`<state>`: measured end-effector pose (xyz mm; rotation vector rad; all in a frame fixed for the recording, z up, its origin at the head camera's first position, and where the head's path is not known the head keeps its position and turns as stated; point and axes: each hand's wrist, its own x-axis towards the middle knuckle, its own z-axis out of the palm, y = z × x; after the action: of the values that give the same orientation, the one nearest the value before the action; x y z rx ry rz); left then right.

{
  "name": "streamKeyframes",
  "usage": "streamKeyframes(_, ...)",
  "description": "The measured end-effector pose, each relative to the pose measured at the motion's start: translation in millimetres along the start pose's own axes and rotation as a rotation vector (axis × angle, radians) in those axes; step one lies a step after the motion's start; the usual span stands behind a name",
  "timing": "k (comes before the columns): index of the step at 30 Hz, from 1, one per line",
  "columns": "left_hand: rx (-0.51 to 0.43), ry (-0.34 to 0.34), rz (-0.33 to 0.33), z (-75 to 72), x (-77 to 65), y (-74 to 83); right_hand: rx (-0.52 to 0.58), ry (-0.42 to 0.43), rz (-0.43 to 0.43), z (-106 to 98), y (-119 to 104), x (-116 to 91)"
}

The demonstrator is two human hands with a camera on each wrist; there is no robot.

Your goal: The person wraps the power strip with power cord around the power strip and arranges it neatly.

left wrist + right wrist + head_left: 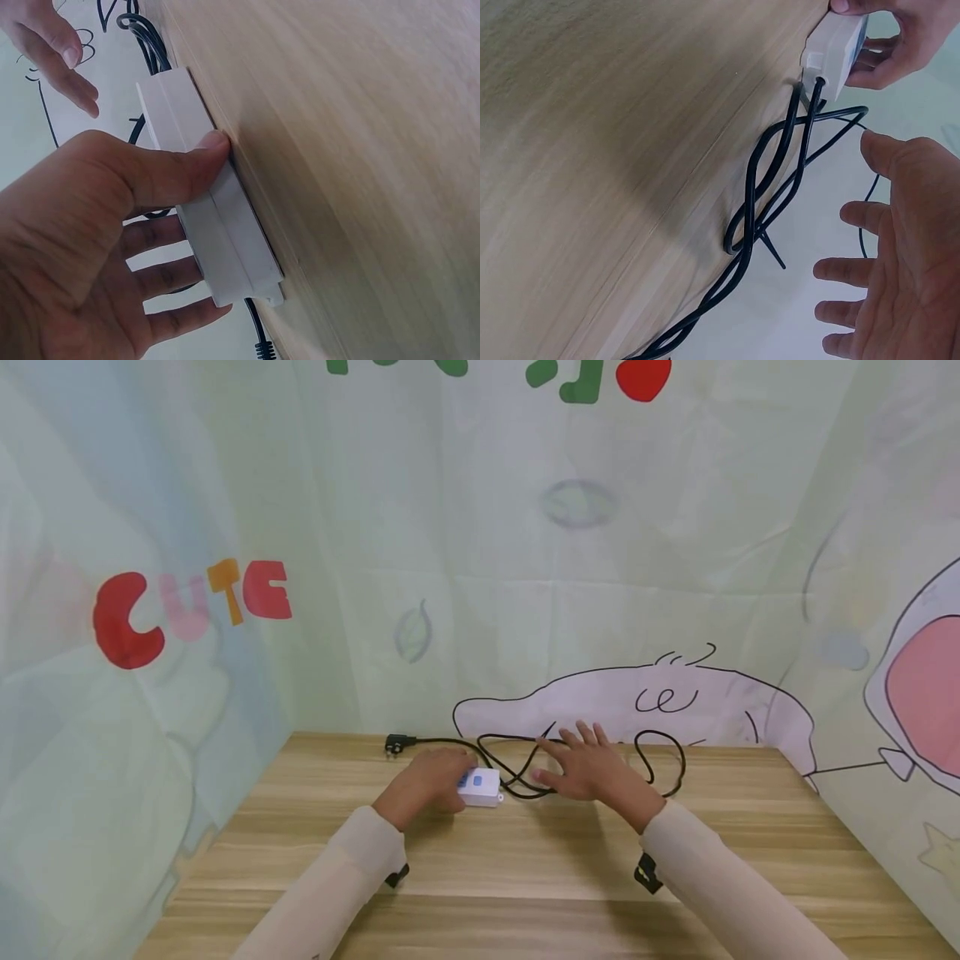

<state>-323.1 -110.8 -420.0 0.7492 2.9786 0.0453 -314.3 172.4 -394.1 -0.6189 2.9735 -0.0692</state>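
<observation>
A white power strip (487, 787) with blue squares on top lies near the back of the wooden table. My left hand (433, 779) grips it from the left, covering part of it. In the left wrist view, the thumb presses one long side of the strip (196, 187) and the fingers reach round the other. From its right end runs a black cord (751, 202), looped and crossed over itself. My right hand (592, 768) hovers over the loops with fingers spread; the right wrist view shows nothing in its palm (922, 247).
The cord's black plug (397, 743) lies at the table's back left edge. A printed curtain (480, 543) stands right behind the table and along both sides. Bare wooden tabletop (517, 877) stretches in front of the hands. Each forearm has a black strap.
</observation>
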Motion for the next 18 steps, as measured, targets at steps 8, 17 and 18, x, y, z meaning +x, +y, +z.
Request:
streamKeyframes(8,-0.007,-0.003,0.009,-2.6,-1.0,-0.9,-0.021,-0.015,-0.014,-0.1,-3.2,3.2)
streamKeyframes(17,-0.042,0.007,0.017,-9.2,-1.6,0.4,-0.016,-0.003,-0.024,5.3,-5.1,8.2)
streamKeyframes(18,-0.036,0.013,0.023,-9.6,-1.5,0.5,-0.017,0.001,-0.025,6.2,-5.1,8.9)
